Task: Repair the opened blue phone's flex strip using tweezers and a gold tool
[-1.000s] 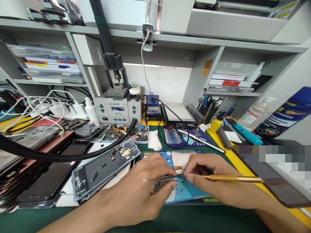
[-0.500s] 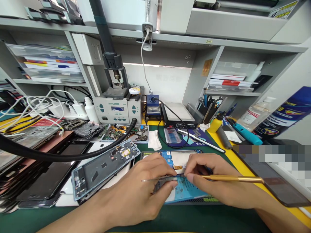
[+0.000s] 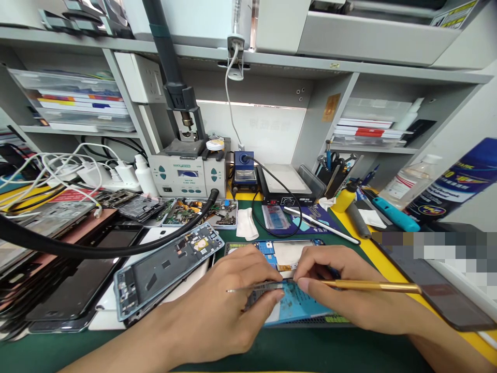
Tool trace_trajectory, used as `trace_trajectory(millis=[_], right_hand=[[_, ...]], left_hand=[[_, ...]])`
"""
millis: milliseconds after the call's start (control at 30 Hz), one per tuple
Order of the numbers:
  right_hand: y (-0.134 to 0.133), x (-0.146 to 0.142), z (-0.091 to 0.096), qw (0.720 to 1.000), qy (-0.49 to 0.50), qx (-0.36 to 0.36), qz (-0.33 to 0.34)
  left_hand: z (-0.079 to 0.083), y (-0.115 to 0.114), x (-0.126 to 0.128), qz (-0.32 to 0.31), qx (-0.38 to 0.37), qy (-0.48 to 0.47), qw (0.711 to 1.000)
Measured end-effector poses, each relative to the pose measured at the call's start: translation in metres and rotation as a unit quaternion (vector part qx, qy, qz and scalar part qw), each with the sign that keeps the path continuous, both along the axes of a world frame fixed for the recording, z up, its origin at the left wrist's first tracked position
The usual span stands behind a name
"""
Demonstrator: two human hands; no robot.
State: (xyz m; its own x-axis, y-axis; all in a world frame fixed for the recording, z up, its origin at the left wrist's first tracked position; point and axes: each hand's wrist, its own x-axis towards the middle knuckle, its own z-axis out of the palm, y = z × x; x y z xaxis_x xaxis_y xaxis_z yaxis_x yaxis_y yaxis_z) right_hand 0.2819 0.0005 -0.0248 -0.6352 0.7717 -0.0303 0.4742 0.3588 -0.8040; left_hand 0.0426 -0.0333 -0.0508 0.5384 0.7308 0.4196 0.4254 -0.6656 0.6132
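An opened phone (image 3: 289, 254) with a blue inner frame lies on the green mat in front of me. My left hand (image 3: 229, 303) rests over its left side, fingers closed on a small dark part beside a thin metal blade (image 3: 248, 288) that sticks out to the left. My right hand (image 3: 341, 290) pinches a gold-coloured tool (image 3: 373, 285) whose tip meets the phone's middle. A light blue sheet (image 3: 301, 305) on the phone shows between both hands.
A bare phone frame (image 3: 166, 267) lies at my left, over a stack of dark screens (image 3: 73, 280). A black hose (image 3: 97, 251) crosses above them. A rework station (image 3: 188, 173), a heating plate (image 3: 285, 181), tool pots, bottles and a blue can (image 3: 454, 189) stand behind.
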Motion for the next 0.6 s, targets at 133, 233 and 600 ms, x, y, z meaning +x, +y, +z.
trace_trajectory(millis=[133,233,600], right_hand=[[-0.0001,0.0011,-0.0015,1.0,0.0,-0.008,-0.005],[-0.0006,0.0017,-0.0015,1.0,-0.002,-0.009,-0.006],[0.0002,0.0009,-0.0008,1.0,0.006,-0.002,0.005]], left_hand=[[-0.0004,0.0003,0.0001,0.001,0.003,-0.003,1.0],[-0.0008,-0.0007,0.0001,0.002,0.006,-0.001,1.0],[-0.0006,-0.0002,0.0002,-0.001,0.0,0.015,1.0]])
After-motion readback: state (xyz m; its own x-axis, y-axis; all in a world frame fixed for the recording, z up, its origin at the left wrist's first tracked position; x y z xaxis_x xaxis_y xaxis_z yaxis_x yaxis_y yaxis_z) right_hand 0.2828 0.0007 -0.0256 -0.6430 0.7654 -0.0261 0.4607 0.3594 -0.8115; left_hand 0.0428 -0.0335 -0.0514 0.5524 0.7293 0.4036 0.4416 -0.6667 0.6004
